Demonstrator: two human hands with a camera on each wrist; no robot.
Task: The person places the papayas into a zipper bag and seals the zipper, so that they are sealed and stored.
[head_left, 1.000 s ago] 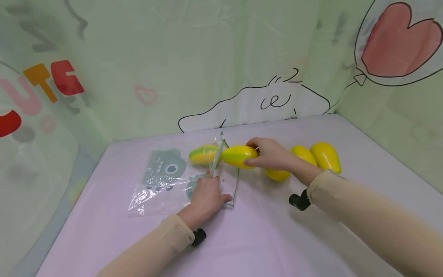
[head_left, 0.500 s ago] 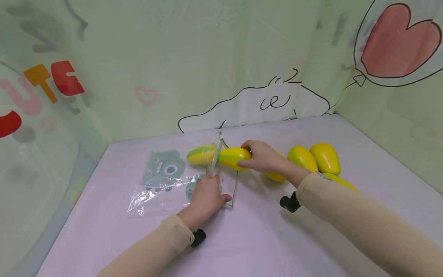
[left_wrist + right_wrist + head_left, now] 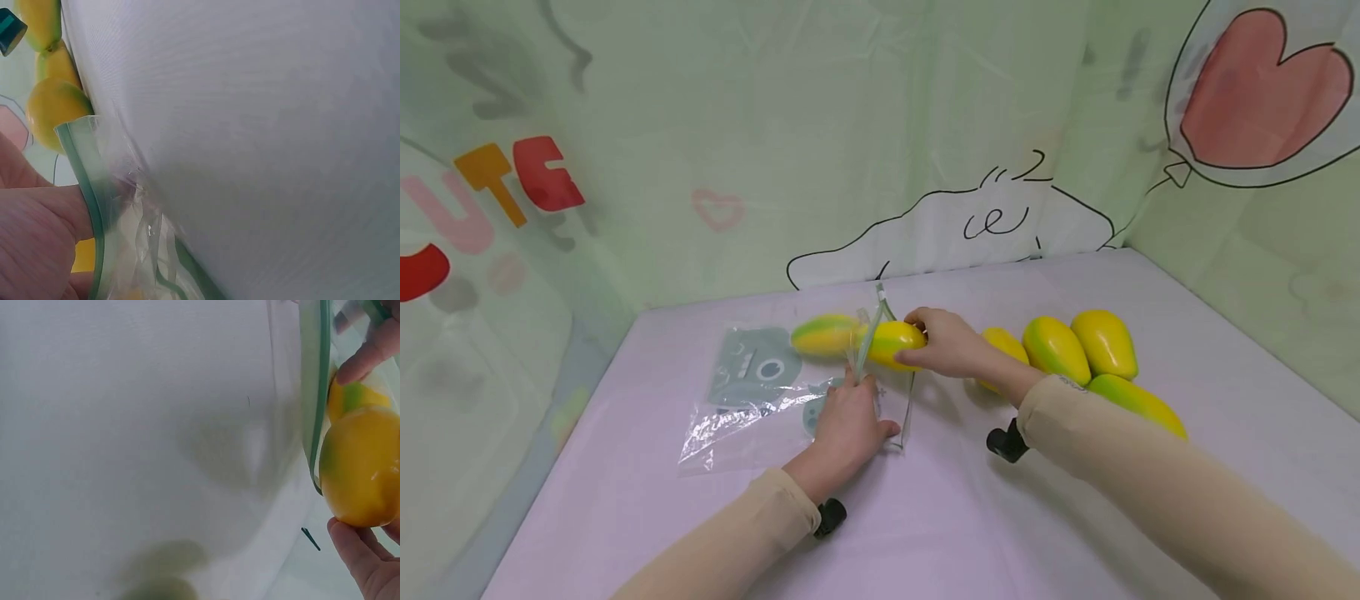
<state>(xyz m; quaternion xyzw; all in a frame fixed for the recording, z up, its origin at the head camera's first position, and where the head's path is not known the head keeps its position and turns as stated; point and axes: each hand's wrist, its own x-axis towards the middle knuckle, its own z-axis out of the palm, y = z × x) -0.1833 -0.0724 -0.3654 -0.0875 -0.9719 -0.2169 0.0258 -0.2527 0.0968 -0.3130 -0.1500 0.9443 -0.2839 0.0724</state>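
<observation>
In the head view my right hand point(image 3: 951, 343) grips a yellow-green mango point(image 3: 891, 343) by its right end, with the far end inside the mouth of a clear zip bag point(image 3: 741, 417). Another mango point(image 3: 823, 335) lies in the bag, just left of it. My left hand point(image 3: 846, 425) is at the bag's mouth, index finger stretched out at the upper rim and thumb apart, holding the rims parted. The right wrist view shows the held mango point(image 3: 362, 465) between the green rims, with a left-hand finger point(image 3: 369, 356) beside it. Bag plastic partly covers the left thumb in the left wrist view.
To the right lie several more mangoes point(image 3: 1056, 350), one of them point(image 3: 1138, 400) partly behind the right sleeve. A pale lilac cloth point(image 3: 985, 517) covers the table. Printed curtains point(image 3: 820, 150) enclose it at the back and sides.
My right hand has moved left, pushing the held mango farther into the bag. The mango inside has shifted left too. My left hand has stayed at the bag's mouth.
</observation>
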